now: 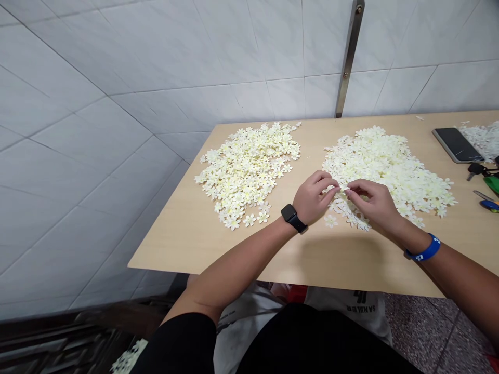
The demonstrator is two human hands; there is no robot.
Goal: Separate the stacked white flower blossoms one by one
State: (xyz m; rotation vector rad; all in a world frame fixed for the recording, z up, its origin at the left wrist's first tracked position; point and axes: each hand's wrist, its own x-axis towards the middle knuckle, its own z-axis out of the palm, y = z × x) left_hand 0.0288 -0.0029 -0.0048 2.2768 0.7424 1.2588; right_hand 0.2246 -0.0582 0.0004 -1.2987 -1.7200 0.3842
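My left hand (314, 198) and my right hand (370, 203) meet above the near edge of a heap of white artificial flowers (385, 166). Their fingertips pinch a small white flower (341, 189) between them, partly hidden by the fingers. To the left lies a second heap of cream flowers with yellow centres (245, 171). A black smartwatch (293, 218) is on my left wrist, and a blue wristband (424, 248) is on my right.
Both heaps lie on a light wooden table (268, 254) set against a white tiled wall (117, 104). At the far right are a smartphone (457, 145), keys (477, 170), and another white flower pile (483, 140). More flowers (128, 357) lie low at the left.
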